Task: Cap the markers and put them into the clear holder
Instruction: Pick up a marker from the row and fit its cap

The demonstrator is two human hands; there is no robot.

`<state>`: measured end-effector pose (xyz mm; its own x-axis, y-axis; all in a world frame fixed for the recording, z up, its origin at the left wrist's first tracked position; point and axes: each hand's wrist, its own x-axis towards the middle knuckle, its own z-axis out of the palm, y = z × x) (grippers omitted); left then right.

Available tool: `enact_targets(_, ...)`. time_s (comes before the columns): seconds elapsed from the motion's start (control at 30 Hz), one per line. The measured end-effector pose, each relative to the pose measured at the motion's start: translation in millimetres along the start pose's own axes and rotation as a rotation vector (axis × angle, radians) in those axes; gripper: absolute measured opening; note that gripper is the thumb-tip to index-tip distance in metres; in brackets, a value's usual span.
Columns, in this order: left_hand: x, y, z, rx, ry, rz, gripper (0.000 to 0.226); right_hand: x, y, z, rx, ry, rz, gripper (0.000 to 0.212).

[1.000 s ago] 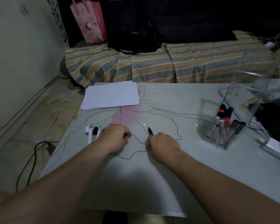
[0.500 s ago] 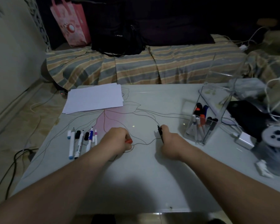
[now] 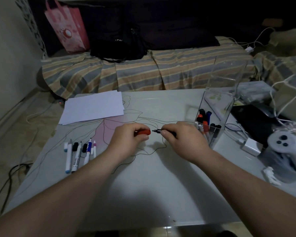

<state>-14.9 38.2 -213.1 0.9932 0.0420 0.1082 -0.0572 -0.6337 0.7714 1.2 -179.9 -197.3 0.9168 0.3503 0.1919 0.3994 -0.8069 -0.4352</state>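
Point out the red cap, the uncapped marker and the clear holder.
red cap [image 3: 144,132]: head view, on its rounded side beyond the left hand's fingers.
uncapped marker [image 3: 158,131]: head view, on the dark neck behind its tip.
clear holder [image 3: 217,103]: head view, on its front wall above the markers.

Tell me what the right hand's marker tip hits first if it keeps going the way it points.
Likely the red cap held by the left hand: the marker in the right hand points straight at its open end, though depth is unclear.

Red cap [image 3: 144,132] faces uncapped marker [image 3: 162,131]; clear holder [image 3: 217,106] stands right.
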Motion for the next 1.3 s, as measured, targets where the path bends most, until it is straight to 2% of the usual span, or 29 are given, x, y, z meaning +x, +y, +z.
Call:
enact_targets(0.33, -1.2, 14.6, 10.9, 0.042, -0.031, 0.075, 0.025, -1.2, 2.7, -4.4, -0.146, 0.039, -0.028, 0.032)
enact_targets(0.8, -0.6, 16.9, 7.8, 0.024, 0.031, 0.078, 0.026, -0.5, 4.5, -6.0, -0.166, 0.048, -0.016, 0.035)
enact_targets(1.03, -5.7, 31.1, 9.3, 0.145, -0.078, 0.233, 0.015, -3.8, -6.9, -4.5, -0.273, 0.062, -0.073, 0.038)
enact_targets(1.1, -5.6, 31.2, 8.8, 0.108, -0.091, 0.215, 0.016, -1.8, -6.1, -5.7, -0.242, 0.065, -0.098, 0.042)
enact_targets(1.17, -4.0, 29.0, 8.3, 0.067, -0.082, 0.151, 0.017, -0.4, -5.9, -9.2, -0.205, 0.039, -0.125, 0.037)
enact_targets(1.3, -3.5, 35.4, 10.2, 0.101, -0.067, 0.117, 0.031, -0.3, -8.8, -12.1, -0.241, 0.061, -0.183, 0.031)
